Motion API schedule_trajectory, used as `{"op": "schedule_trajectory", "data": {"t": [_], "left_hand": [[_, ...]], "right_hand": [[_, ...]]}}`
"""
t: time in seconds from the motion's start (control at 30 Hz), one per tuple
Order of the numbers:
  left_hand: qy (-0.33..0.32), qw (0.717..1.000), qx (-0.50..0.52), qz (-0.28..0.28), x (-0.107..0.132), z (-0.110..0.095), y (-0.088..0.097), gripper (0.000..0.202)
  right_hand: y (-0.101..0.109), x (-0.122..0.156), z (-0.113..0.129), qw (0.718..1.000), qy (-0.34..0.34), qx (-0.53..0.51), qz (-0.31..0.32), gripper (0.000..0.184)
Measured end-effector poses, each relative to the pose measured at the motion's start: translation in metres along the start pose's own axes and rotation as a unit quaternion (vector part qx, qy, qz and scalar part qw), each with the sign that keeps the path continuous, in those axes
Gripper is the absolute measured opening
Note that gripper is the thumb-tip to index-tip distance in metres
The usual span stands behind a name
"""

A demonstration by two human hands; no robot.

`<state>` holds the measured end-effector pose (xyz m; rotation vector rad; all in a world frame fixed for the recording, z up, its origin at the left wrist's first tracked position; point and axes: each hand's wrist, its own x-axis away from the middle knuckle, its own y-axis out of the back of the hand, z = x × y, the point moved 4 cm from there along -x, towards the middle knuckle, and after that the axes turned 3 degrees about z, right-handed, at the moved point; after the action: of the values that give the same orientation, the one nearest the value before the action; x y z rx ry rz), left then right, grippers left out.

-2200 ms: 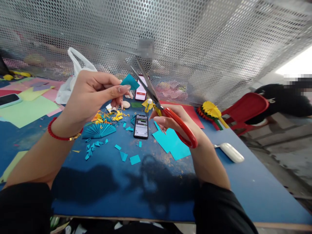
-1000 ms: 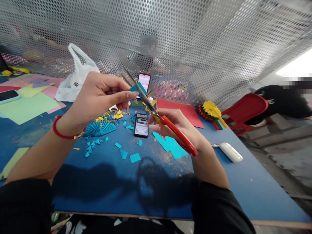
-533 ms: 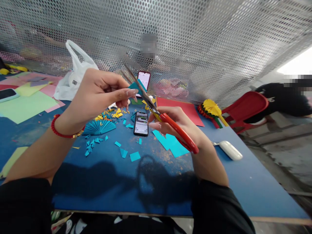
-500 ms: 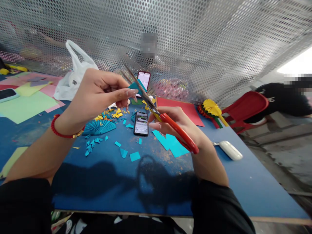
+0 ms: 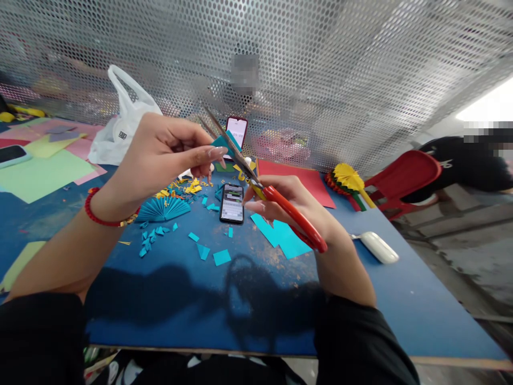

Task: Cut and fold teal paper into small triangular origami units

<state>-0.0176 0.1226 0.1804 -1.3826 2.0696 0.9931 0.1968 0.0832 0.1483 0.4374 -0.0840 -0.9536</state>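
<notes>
My left hand [image 5: 172, 152] pinches a small folded piece of blue paper [image 5: 221, 141] between thumb and fingers, above the table. My right hand [image 5: 294, 206] is closed round the red handles of a pair of scissors [image 5: 294, 216]. Their metal blades point up and to the left, parted, with the paper between them. Below lie a pleated blue paper fan [image 5: 164, 208], small blue paper scraps [image 5: 203, 251] and larger blue sheets [image 5: 290, 238]. A black phone [image 5: 232, 204] with a lit screen lies between the hands.
Behind stand a white plastic bag [image 5: 120, 133] and a second phone [image 5: 237, 129] against a perforated metal panel [image 5: 320, 64]. Coloured sheets [image 5: 52, 171] cover the left. A red sheet [image 5: 296, 182], a yellow paper flower [image 5: 348, 176] and a white object [image 5: 379, 247] lie right. A person [image 5: 460, 163] is beyond a red chair [image 5: 412, 179].
</notes>
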Motion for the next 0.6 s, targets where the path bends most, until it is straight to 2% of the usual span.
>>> {"op": "schedule_trajectory", "data": {"t": [0.17, 0.43, 0.6], "left_hand": [[0.003, 1.0, 0.001, 0.005, 0.0004, 0.001, -0.0008, 0.019], [-0.008, 1.0, 0.013, 0.007, 0.0003, 0.0033, 0.0002, 0.02], [-0.014, 1.0, 0.007, 0.004, -0.0001, 0.0041, 0.0007, 0.022]], "right_hand": [[-0.0004, 0.0001, -0.0002, 1.0, -0.004, -0.028, -0.003, 0.045], [-0.0008, -0.0005, -0.0035, 0.998, 0.028, -0.059, -0.007, 0.041], [-0.0009, -0.0005, -0.0027, 0.998, 0.031, -0.051, -0.016, 0.047]]}}
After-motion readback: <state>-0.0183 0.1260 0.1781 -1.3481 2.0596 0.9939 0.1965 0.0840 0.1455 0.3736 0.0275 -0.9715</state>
